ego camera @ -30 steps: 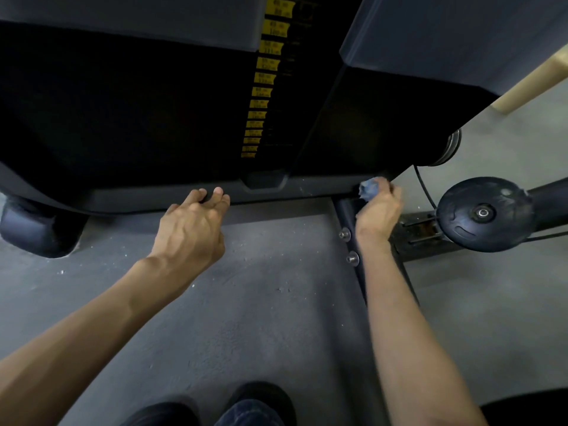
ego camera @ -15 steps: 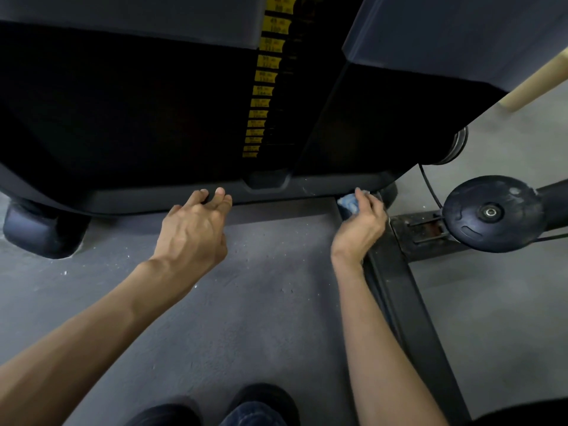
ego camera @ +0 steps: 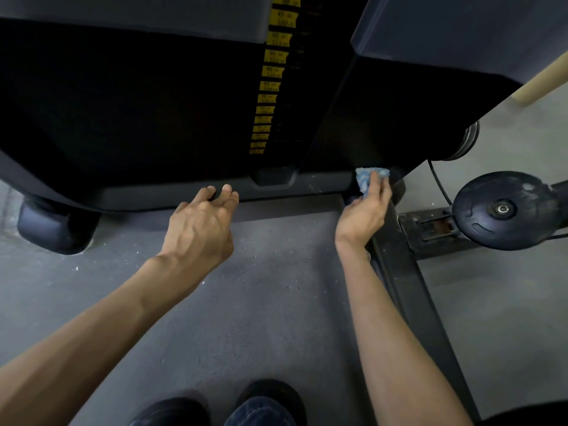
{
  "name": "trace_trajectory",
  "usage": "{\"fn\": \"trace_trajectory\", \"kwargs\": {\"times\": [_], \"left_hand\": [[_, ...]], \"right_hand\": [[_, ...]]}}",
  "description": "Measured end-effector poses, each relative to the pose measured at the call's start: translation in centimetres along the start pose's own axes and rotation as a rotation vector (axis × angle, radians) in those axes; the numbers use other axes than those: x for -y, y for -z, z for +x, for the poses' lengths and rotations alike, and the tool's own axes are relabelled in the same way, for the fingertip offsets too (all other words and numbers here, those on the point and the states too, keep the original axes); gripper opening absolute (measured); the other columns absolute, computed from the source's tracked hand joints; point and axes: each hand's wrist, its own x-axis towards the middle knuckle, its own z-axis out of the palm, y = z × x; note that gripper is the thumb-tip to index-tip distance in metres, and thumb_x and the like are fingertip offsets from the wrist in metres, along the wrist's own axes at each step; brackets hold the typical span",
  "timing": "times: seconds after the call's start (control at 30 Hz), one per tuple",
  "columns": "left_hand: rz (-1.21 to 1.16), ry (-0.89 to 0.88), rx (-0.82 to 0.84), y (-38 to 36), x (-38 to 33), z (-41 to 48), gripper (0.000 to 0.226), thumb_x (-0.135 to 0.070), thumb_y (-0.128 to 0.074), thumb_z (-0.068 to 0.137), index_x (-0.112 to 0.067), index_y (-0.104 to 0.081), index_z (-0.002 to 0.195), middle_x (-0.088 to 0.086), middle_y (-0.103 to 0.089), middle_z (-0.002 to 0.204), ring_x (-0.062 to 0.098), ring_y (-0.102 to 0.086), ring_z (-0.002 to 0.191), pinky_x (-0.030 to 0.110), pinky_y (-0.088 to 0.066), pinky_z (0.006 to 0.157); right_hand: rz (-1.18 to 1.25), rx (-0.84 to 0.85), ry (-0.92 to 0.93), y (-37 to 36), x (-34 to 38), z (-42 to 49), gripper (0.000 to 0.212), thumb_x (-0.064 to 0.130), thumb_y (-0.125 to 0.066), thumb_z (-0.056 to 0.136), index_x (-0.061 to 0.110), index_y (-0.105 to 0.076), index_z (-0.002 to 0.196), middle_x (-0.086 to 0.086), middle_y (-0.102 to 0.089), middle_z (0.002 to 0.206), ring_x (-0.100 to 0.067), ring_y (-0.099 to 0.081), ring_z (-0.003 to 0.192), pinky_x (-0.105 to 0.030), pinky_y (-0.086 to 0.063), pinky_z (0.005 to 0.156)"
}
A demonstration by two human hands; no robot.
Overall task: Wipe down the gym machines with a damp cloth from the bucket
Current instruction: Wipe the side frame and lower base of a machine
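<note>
The right hand (ego camera: 362,210) pinches a small blue cloth (ego camera: 368,176) between thumb and fingers and presses it against the bottom right corner of the weight-stack machine (ego camera: 123,103), where the black side panel meets the grey base rim (ego camera: 147,196). The cloth is bunched; its upper edge lies against the dark panel and its lower part is hidden under the fingers. The left hand (ego camera: 199,229) holds nothing: its fingers are loosely bent and their tips rest on the edge of the base rim, left of the notch under the stack. A column of yellow weight labels (ego camera: 270,87) runs up the middle of the machine; their numbers are too blurred to read. A rounded black foot (ego camera: 55,229) stands under the left end of the base. A black floor beam (ego camera: 408,287) runs from the cloth's corner toward the camera, passing under the right wrist. To the right sits a round black pulley cover (ego camera: 504,210) with a thin cable (ego camera: 439,182) just beside it. Dark shoes (ego camera: 267,401) show at the bottom on the grey floor (ego camera: 261,302).
</note>
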Motion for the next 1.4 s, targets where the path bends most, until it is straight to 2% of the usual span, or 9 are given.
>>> {"fn": "trace_trajectory", "kwargs": {"times": [0.13, 0.3, 0.4, 0.53, 0.67, 1.0, 1.23, 1.3, 1.4], "left_hand": [[0.005, -0.001, 0.001, -0.1, -0.2, 0.0, 0.065, -0.012, -0.043, 0.093, -0.02, -0.016, 0.152, -0.007, -0.013, 0.159, 0.015, -0.009, 0.146, 0.038, -0.03, 0.111], [0.008, -0.003, 0.002, 0.1, 0.0, -0.3, 0.067, -0.012, -0.045, 0.093, -0.022, -0.014, 0.152, -0.009, -0.01, 0.159, 0.013, -0.008, 0.146, 0.037, -0.03, 0.11], [-0.003, -0.009, -0.004, 0.0, 0.0, -0.3, 0.068, -0.012, -0.044, 0.093, -0.022, -0.013, 0.152, -0.01, -0.009, 0.159, 0.013, -0.006, 0.146, 0.037, -0.029, 0.111], [-0.011, -0.007, -0.005, -0.2, 0.0, -0.4, 0.068, -0.01, -0.043, 0.093, -0.022, -0.011, 0.152, -0.01, -0.008, 0.159, 0.012, -0.005, 0.146, 0.035, -0.03, 0.11], [0.01, -0.009, 0.006, -0.2, -0.1, -0.3, 0.068, -0.01, -0.042, 0.093, -0.021, -0.011, 0.152, -0.009, -0.008, 0.16, 0.013, -0.005, 0.146, 0.035, -0.03, 0.111], [0.014, -0.004, 0.03, 0.2, -0.3, -0.7, 0.07, -0.01, -0.042, 0.094, -0.021, -0.007, 0.153, -0.01, -0.002, 0.16, 0.013, -0.002, 0.147, 0.035, -0.027, 0.112], [-0.012, -0.004, 0.04, 0.2, 0.2, -0.7, 0.072, -0.013, -0.045, 0.092, -0.023, -0.006, 0.152, -0.011, -0.001, 0.16, 0.011, 0.0, 0.146, 0.036, -0.025, 0.115], [-0.021, -0.002, 0.036, 0.2, 0.2, -0.7, 0.072, -0.013, -0.045, 0.092, -0.023, -0.007, 0.152, -0.011, -0.002, 0.16, 0.012, -0.001, 0.146, 0.036, -0.026, 0.115], [-0.023, -0.005, 0.036, 0.2, 0.1, -0.8, 0.072, -0.013, -0.045, 0.092, -0.023, -0.007, 0.152, -0.011, -0.002, 0.16, 0.012, -0.001, 0.146, 0.037, -0.025, 0.115]], "right_hand": [[0.134, 0.087, 0.025, -0.2, 2.0, -3.8, 0.066, -0.02, -0.051, 0.081, 0.01, -0.049, 0.14, -0.011, -0.036, 0.152, -0.028, -0.043, 0.135, -0.03, -0.034, 0.112], [0.212, 0.212, 0.339, 1.6, 2.6, -6.9, 0.046, -0.007, -0.045, 0.084, 0.004, -0.063, 0.125, -0.014, -0.054, 0.137, -0.02, -0.049, 0.128, -0.012, -0.03, 0.108], [0.124, 0.108, 0.242, 3.1, 0.1, -2.3, 0.044, -0.015, -0.045, 0.084, -0.001, -0.062, 0.122, -0.019, -0.055, 0.132, -0.016, -0.048, 0.123, -0.004, -0.026, 0.103], [0.032, -0.03, -0.03, 2.6, -2.5, 2.7, 0.049, -0.018, -0.047, 0.081, 0.0, -0.062, 0.124, -0.018, -0.055, 0.134, -0.031, -0.054, 0.122, -0.029, -0.038, 0.108], [-0.014, 0.014, -0.022, 1.9, -1.0, 1.3, 0.056, -0.017, -0.05, 0.08, 0.008, -0.061, 0.128, -0.01, -0.053, 0.137, -0.031, -0.054, 0.12, -0.037, -0.041, 0.104], [0.125, 0.27, 0.468, 1.7, 2.9, -6.8, 0.053, -0.019, -0.047, 0.069, 0.002, -0.07, 0.112, -0.011, -0.06, 0.123, -0.019, -0.046, 0.115, -0.013, -0.034, 0.102], [0.172, -0.004, -0.094, 1.7, 2.5, -0.1, 0.058, -0.024, -0.049, 0.076, 0.0, -0.057, 0.128, -0.021, -0.049, 0.133, -0.034, -0.048, 0.121, -0.026, -0.04, 0.102], [0.154, 0.022, -0.031, 0.4, 3.1, -0.9, 0.059, -0.025, -0.049, 0.072, -0.001, -0.06, 0.125, -0.02, -0.05, 0.132, -0.035, -0.048, 0.118, -0.042, -0.045, 0.099], [0.146, 0.134, 0.185, -0.1, 3.4, -4.4, 0.06, -0.026, -0.047, 0.067, 0.002, -0.065, 0.117, -0.017, -0.052, 0.129, -0.03, -0.049, 0.118, -0.037, -0.044, 0.101]]}}
